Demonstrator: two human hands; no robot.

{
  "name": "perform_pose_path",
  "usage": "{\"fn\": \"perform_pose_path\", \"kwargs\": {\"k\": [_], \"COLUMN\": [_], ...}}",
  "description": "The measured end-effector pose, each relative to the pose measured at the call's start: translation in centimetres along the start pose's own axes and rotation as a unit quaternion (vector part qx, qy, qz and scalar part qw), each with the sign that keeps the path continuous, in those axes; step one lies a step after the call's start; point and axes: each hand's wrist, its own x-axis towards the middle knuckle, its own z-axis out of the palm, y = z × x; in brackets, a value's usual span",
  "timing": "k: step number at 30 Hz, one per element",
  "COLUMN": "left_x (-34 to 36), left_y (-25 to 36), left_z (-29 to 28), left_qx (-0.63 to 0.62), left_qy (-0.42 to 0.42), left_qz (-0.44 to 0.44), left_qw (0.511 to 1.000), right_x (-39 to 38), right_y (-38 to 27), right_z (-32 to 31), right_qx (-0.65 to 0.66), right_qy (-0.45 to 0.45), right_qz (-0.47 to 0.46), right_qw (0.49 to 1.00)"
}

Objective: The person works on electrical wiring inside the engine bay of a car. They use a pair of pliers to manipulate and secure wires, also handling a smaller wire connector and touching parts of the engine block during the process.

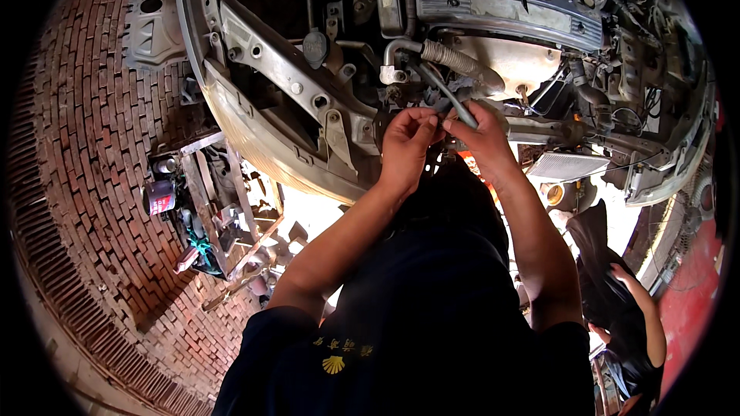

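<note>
Red brickwork (pixel 100 139) fills the left side, and a car (pixel 297 86) with its engine bay exposed spreads across the top and toward the right. At the front edge of the bay, the person's two hands work close together, near the middle of the view. The right hand (pixel 478 135) is wrapped around a grey rod (pixel 453 98), its lower end in the grip and its length slanting up and to the left, toward a ribbed hose (pixel 451 58) and a bent metal pipe (pixel 397 52). The left hand (pixel 408 142) is just beside it, fingers curled in and the tips of thumb and forefinger pressed together; I cannot tell whether anything small sits between them.

Beyond the hands are a pale metal shield (pixel 532 69) and the engine (pixel 439 8), whose ribbed top carries a pale, worn strip (pixel 501 9) with no print clear enough to read. To the left, a round dark cap (pixel 315 46) has marks too small to make out. Yellow characters (pixel 344 347) and a yellow shell-shaped emblem (pixel 333 365) show on the person's dark shirt (pixel 432 300). At the left, beside a wooden frame (pixel 202 177), a dark container (pixel 159 198) bears a red label with pale lettering. At the lower right, another person's bare arm (pixel 651 312) shows against dark clothing, near a red surface (pixel 697 285)
</note>
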Motion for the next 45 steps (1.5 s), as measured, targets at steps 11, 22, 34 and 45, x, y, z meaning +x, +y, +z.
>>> {"fn": "perform_pose_path", "kwargs": {"k": [11,22,34,45], "left_x": [-0.3,-0.2,0.6,0.3], "left_y": [-0.3,-0.2,0.0,0.6], "left_z": [-0.1,0.8,0.7,0.5], "left_qx": [0.019,0.046,0.043,0.065], "left_qy": [-0.027,0.006,0.001,-0.024], "left_qz": [0.003,0.032,0.033,0.04], "left_qw": [0.999,0.998,0.999,0.997], "right_x": [0.5,0.8,0.5,0.8], "right_y": [-0.3,-0.6,-0.7,-0.4], "right_z": [-0.9,-0.8,-0.5,-0.4], "right_qx": [-0.013,0.009,0.032,0.073], "right_qy": [-0.01,0.008,0.005,0.004], "right_qz": [0.024,0.049,0.041,0.036], "right_qw": [1.0,0.999,0.999,0.997]}}
